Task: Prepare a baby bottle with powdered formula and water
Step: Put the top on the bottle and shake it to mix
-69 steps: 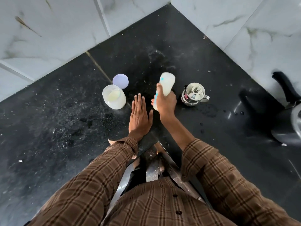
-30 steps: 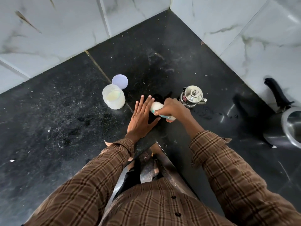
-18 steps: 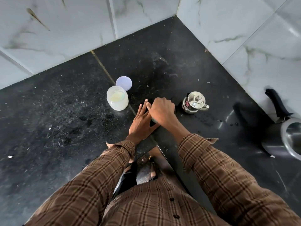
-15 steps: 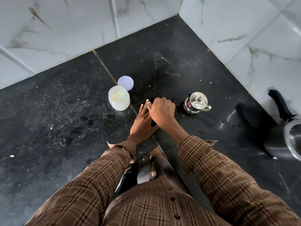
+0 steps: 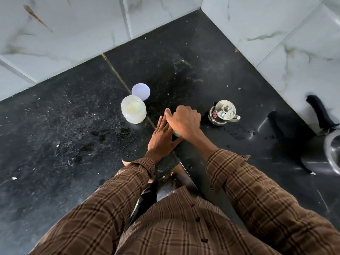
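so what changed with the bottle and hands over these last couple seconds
The right hand brought the bottle down from upright and raised to low over the counter, next to the left hand, and now covers nearly all of it. The left hand stayed flat on the counter. The powder jar, its lid and the steel pot did not move.

A home kitchen is showing here: a black stone counter (image 5: pixel 73 144) is meeting white marble-look wall tiles (image 5: pixel 73 34) in a far corner, a small steel kettle (image 5: pixel 223 113) is standing right, a dark-handled pot (image 5: pixel 329 157) sitting at the right edge.
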